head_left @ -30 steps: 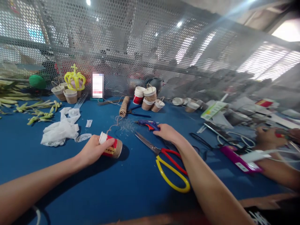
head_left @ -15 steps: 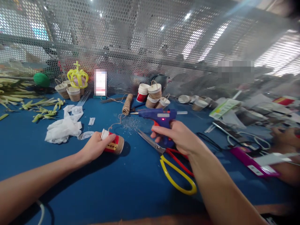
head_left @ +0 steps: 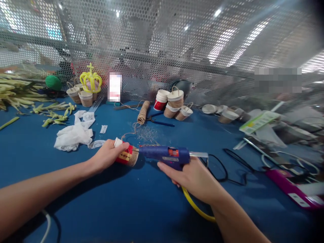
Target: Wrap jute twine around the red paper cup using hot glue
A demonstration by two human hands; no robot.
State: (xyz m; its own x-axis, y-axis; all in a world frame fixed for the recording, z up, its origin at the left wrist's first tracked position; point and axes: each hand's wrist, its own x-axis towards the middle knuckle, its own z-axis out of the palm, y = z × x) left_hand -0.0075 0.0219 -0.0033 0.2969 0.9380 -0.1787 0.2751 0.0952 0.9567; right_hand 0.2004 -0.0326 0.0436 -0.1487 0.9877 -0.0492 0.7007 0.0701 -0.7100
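Observation:
My left hand (head_left: 111, 152) is closed around a small red paper cup (head_left: 124, 157) lying on its side, its lower part wrapped in brown twine. A strand of that twine leads back to a twine roll (head_left: 143, 112). My right hand (head_left: 192, 177) grips a blue hot glue gun (head_left: 164, 155) with a clear glue stick out of its rear. The gun's metal nozzle is at the cup's wrapped side; whether it touches I cannot tell. Beneath the gun and my right hand lie scissors, mostly hidden, with a yellow handle (head_left: 197, 206) showing.
White lace (head_left: 73, 135) lies left of the cup. Behind stand twine-wrapped cups (head_left: 174, 99), pliers (head_left: 162, 122), a phone (head_left: 114, 87) and a yellow crown (head_left: 91, 81). To the right are a black cable (head_left: 235, 162) and a purple power strip (head_left: 291, 189).
My right hand has brought the glue gun down and left, so its nozzle is now at the cup. The view has shifted slightly, and the pliers show more fully.

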